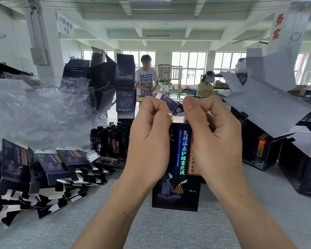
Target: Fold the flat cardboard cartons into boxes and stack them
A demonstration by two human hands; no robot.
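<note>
Both hands are at the top of the upright dark carton (176, 177) – the left hand (149, 141) and the right hand (214, 139) each have fingers curled, pinching its upper flaps from either side. Left of the carton lies a heap of flat cartons (43, 173), and farther back on that side stand small dark bottles (109, 139) – to its right, folded boxes (258, 150) are piled with white flaps open.

One left hand (149, 141), one right hand (215, 141), one upright carton (176, 186), two people (146, 81) (205, 88) behind.
</note>
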